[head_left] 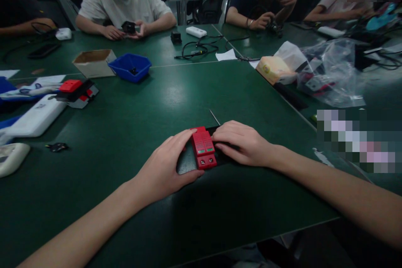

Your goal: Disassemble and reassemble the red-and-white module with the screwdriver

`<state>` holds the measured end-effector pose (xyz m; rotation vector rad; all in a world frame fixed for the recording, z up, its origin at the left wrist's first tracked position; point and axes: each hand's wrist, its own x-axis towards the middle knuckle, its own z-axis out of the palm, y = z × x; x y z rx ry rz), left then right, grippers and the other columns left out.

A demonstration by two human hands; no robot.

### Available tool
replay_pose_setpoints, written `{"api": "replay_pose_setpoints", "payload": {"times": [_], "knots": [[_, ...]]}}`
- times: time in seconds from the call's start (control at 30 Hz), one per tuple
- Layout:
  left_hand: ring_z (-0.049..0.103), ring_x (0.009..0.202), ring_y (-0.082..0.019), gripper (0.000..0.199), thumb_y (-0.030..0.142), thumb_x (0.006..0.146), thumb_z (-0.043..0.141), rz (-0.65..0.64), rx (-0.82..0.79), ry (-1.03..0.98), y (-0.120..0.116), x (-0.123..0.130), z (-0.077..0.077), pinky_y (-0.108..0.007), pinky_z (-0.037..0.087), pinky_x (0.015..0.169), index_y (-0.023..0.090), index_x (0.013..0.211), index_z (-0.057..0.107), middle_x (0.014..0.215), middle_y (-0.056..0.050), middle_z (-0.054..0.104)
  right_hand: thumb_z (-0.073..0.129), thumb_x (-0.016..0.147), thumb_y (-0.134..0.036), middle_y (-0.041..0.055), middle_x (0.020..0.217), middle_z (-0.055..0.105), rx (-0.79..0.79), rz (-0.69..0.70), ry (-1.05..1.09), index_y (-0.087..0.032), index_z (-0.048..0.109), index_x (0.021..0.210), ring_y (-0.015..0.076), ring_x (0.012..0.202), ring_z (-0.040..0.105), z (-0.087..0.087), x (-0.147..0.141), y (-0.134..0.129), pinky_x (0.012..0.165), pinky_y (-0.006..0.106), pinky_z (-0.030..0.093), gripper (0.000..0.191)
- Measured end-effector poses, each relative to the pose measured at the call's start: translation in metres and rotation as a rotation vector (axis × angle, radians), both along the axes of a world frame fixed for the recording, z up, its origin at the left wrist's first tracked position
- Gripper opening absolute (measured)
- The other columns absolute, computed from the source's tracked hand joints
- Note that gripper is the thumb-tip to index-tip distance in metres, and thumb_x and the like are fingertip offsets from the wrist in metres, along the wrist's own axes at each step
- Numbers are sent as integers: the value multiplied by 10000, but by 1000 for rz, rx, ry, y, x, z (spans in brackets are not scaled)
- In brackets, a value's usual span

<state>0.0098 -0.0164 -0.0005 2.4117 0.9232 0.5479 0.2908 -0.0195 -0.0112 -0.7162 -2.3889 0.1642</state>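
A red two-pole surge protector (203, 147) with two small green windows and two screws at its near end sits on the green table. My left hand (169, 162) grips it from the left, fingers at its far end and thumb at its near end. My right hand (243, 143) is on its right side with fingers curled in, the fingertips close against the module. Under those fingers a flat black part (222, 158) shows beside the red module; most of it is hidden. A thin metal rod (215, 117) sticks out beyond my right hand, its other end out of sight.
A blue bin (132, 69) with small dark pieces and a cardboard box (94, 63) stand ahead left. Further left lie a red, black and white device (77, 92) and a white case (39, 115). Clear plastic bags (331, 73) lie right. Several people sit across the table.
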Motion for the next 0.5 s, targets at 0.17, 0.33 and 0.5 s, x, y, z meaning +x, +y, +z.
{"api": "replay_pose_setpoints", "payload": {"times": [0.17,0.33,0.5], "knots": [[568,1425,-319,802,405,872,785,-6,-62,-6,1,-2,6,-498,471,1220,187,1548,414,1553,-156,573,563,1030,-171,117,1076,760,35,3,-18,-156,652,1219,220,991,723,1,6,-1,901,405,594,210],[556,1431,-305,851,420,858,805,-33,-28,-35,1,-4,-1,-481,470,1220,174,1562,396,1577,-164,544,564,1032,-171,94,1034,763,90,-39,-20,-193,651,1194,212,932,720,2,8,1,840,381,593,185],[539,1445,-306,835,422,870,794,-42,-11,-37,-1,-5,-2,-482,470,1213,168,1558,394,1586,-171,534,586,1023,-160,90,965,746,107,-54,-60,-164,665,1100,209,846,686,1,10,4,762,372,556,111]]}}
